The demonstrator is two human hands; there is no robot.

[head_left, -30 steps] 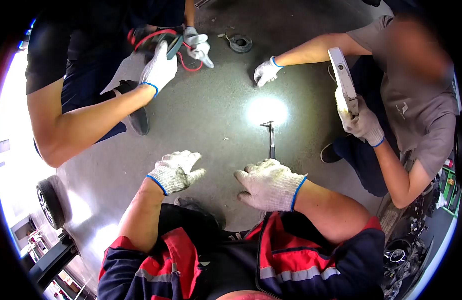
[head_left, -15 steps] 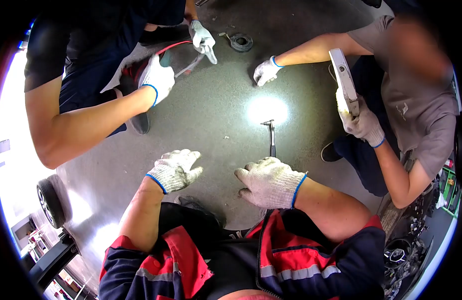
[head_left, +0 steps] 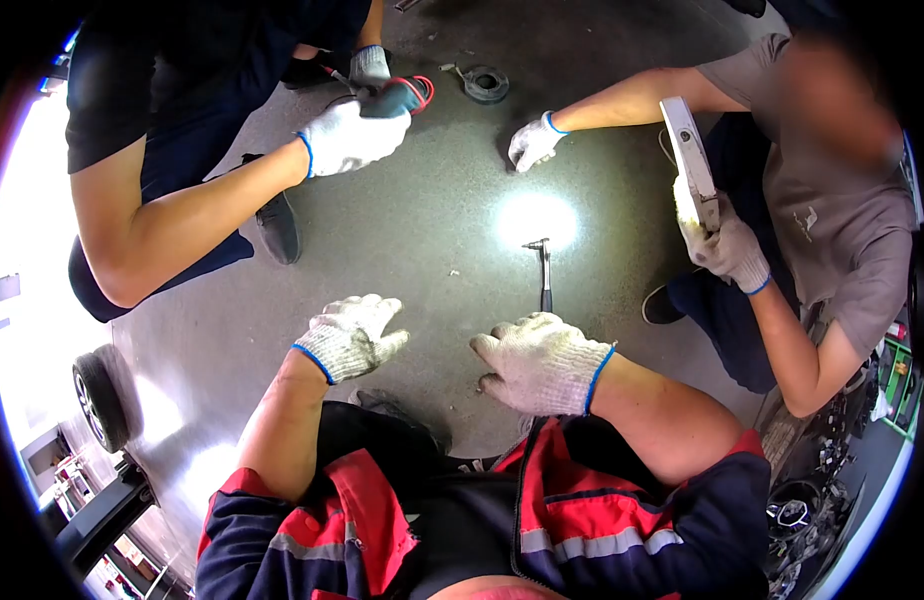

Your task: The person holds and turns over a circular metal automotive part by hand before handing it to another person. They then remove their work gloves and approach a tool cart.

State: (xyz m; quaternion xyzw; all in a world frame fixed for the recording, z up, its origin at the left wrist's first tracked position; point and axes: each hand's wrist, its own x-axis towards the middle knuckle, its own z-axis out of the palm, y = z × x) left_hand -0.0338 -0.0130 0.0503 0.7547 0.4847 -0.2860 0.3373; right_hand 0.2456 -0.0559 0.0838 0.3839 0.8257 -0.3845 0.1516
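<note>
My left hand (head_left: 352,338), in a white knit glove with a blue cuff, is open above the grey floor with nothing in it. My right hand (head_left: 542,364), gloved the same way, is held palm down with fingers apart and slightly bent, holding nothing visible. Just beyond it a ratchet wrench (head_left: 546,275) lies on the floor, its dark handle end close to my right fingers and its head beside a bright spot of light (head_left: 537,220).
At the upper left, a co-worker's gloved hands (head_left: 352,138) hold a grey-and-red object (head_left: 402,97). A roll of dark tape (head_left: 484,85) lies beyond. On the right, a crouching person holds a white lamp (head_left: 688,155). A wheel (head_left: 100,402) stands at left.
The co-worker at the upper left has moved both hands, bringing the grey-and-red object up and to the right. My own hands have barely moved.
</note>
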